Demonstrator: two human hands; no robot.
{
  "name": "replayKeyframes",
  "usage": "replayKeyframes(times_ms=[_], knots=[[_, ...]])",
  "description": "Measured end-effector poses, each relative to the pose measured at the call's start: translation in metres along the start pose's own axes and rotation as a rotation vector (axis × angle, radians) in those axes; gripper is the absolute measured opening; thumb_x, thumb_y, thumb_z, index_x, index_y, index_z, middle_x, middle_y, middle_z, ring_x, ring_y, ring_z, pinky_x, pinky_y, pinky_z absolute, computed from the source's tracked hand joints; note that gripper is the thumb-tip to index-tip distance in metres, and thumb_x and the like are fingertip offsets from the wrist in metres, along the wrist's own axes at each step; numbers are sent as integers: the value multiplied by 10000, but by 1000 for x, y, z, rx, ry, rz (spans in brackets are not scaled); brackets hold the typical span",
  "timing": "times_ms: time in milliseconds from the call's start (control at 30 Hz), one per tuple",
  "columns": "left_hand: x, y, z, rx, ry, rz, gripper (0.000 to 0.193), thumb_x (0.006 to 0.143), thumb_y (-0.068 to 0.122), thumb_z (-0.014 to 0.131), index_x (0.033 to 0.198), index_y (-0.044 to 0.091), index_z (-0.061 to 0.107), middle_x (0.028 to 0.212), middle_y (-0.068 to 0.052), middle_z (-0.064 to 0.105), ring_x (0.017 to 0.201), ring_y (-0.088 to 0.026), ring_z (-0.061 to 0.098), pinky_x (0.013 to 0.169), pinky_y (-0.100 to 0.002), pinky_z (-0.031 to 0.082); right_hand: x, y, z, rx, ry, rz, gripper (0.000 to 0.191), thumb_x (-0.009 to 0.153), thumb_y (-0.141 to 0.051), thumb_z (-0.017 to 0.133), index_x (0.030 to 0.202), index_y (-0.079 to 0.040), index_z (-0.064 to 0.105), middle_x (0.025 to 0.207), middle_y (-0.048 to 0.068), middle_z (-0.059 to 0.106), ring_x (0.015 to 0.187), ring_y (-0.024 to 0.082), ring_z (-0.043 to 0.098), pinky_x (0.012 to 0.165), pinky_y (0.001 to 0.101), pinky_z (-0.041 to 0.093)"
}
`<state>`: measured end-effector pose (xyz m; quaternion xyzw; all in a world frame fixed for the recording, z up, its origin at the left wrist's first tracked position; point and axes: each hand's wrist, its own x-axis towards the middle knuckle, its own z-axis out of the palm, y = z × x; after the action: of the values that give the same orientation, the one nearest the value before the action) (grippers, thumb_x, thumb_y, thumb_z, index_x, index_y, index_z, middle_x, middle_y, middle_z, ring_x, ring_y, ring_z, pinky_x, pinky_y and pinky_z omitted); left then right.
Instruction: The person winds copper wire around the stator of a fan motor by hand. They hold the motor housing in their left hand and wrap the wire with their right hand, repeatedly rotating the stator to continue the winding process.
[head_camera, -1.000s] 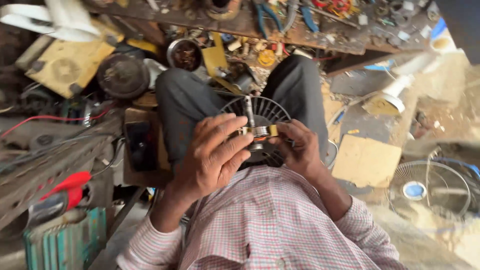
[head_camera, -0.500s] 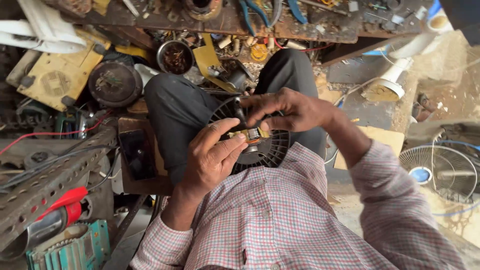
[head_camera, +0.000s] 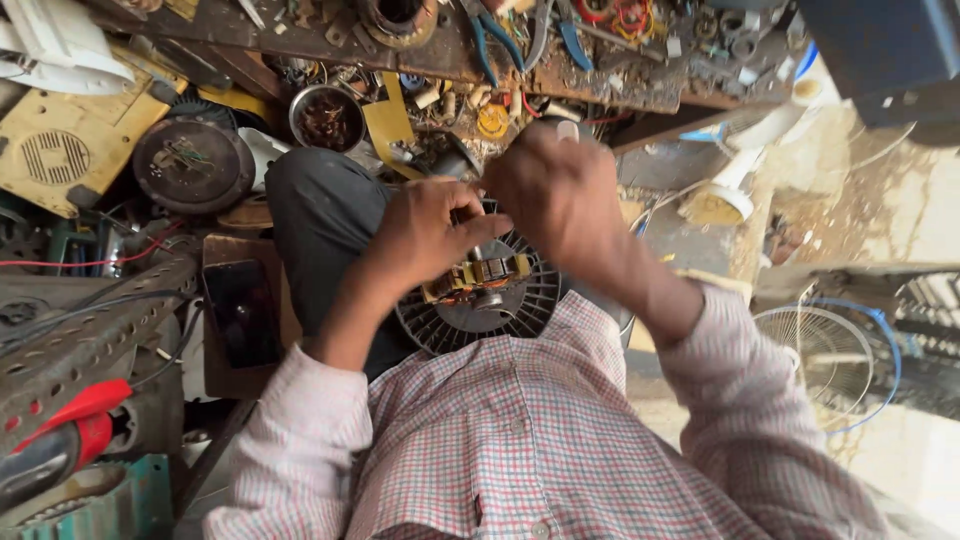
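Copper-wound motor (head_camera: 480, 275) on lap, L hand (head_camera: 425, 235) fingers pinching it, R hand (head_camera: 555, 190) fisted above

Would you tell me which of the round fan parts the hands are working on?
The black ribbed housing on the lap, under both hands; the dark disc lies untouched at left.

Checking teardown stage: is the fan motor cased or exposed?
Exposed: the motor shows bare yellowish windings atop the ribbed round housing, left hand on it.
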<state>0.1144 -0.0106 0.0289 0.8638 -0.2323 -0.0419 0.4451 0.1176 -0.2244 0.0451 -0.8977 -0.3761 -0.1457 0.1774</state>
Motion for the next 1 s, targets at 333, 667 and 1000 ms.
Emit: replayKeyframes(times_ms=[333, 667, 1000], knots=[[-69, 44, 16, 296, 312, 368, 138, 863, 98, 693, 983, 38, 724, 1255, -181, 629, 1172, -399, 619, 975, -545, 518, -41, -17, -56, 136, -188, -24, 23, 864, -93, 791, 885, -85, 785, 805, 70, 724, 678, 236, 650, 531, 386, 486], [-8, 1, 10, -168, 9, -213, 263, 911, 278, 820, 877, 33, 734, 848, -105, 665, 767, -265, 667, 726, -418, 527, -8, 16, 15, 110, -20, 66, 54, 828, -86, 772, 864, -123, 758, 807, 73, 694, 691, 252, 644, 569, 412, 502], [-71, 45, 20, 359, 311, 309, 126, 885, 159, 675, 965, 78, 730, 1316, -145, 601, 1233, -419, 546, 1027, -594, 418, -44, -2, -34, 69, -228, 190, 77, 840, -174, 810, 896, -120, 809, 680, 72, 663, 586, 250, 613, 513, 408, 470]])
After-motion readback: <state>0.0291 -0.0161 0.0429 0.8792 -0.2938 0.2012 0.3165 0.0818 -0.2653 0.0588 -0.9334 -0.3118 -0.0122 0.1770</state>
